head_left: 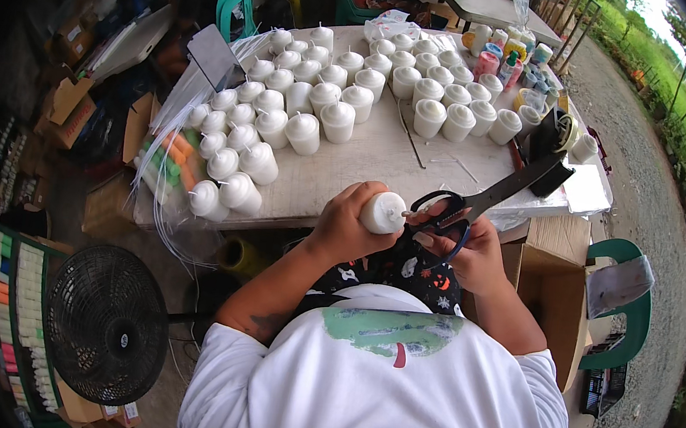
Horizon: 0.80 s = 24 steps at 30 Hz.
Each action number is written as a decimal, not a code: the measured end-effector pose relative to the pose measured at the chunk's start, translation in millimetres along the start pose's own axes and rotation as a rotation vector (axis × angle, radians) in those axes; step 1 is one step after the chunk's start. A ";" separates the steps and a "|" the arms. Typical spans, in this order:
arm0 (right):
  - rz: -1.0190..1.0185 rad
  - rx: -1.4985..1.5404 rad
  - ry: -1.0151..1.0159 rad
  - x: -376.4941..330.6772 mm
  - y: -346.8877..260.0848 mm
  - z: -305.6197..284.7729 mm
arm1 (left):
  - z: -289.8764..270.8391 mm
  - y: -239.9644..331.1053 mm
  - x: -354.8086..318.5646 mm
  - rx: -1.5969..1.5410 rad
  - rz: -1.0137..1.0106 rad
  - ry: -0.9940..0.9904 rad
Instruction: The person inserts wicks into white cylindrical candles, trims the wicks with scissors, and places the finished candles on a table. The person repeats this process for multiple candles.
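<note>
leftward, white candles [243, 147] lay in rows on the table [374, 155]. our left hand [348, 224] clenched one candle [382, 213], wick turned right so our right hand [473, 249], gripping black scissors [478, 203], could reach it.

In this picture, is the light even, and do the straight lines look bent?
Head view: soft daylight, no hard shadows; the table edge bows near the rim, corners go black; the grass top right is overexposed; the candle in the left hand and the scissors in the right hand stay sharp.
</note>
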State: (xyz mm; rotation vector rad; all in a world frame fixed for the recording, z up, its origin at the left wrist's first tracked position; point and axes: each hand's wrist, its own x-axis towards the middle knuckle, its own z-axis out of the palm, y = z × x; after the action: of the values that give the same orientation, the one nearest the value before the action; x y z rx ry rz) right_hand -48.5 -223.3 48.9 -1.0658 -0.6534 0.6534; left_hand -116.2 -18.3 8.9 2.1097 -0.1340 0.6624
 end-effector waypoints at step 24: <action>-0.376 -0.062 -0.136 0.6 -17.2 29.2 | -14.5 -3.6 -13.8 0.253 -0.006 0.026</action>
State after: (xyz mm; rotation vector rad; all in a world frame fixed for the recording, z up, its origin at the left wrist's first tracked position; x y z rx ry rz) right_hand -67.3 -212.2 74.8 -0.9271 -0.9691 0.3821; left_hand -132.7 -6.7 5.9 2.3409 -0.0306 0.7353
